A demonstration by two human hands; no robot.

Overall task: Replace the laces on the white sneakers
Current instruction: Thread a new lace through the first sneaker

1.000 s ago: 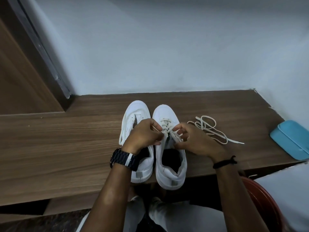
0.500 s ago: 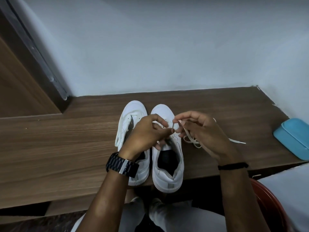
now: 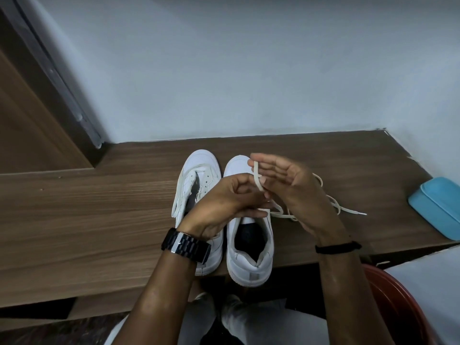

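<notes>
Two white sneakers stand side by side on the wooden table, toes pointing away from me. The left sneaker (image 3: pixel 199 178) has bare eyelets and no lace. Over the right sneaker (image 3: pixel 251 247) my right hand (image 3: pixel 291 188) is lifted, pinching a cream lace (image 3: pixel 257 176) near its fingertips. My left hand (image 3: pixel 224 202), with a black watch on the wrist, rests on the right sneaker's throat, fingers curled there; whether it grips the lace is hidden. A loose lace (image 3: pixel 336 207) lies on the table behind my right hand.
A light blue box (image 3: pixel 438 207) sits near the table's (image 3: pixel 87 220) right edge. A red plastic stool (image 3: pixel 398 307) stands at the lower right. A wall closes the back, and a wooden door frame (image 3: pixel 29 108) stands at the left.
My right hand rose from the right sneaker's throat and drew the lace up and away from the shoe. My left hand stayed over the sneaker's throat.
</notes>
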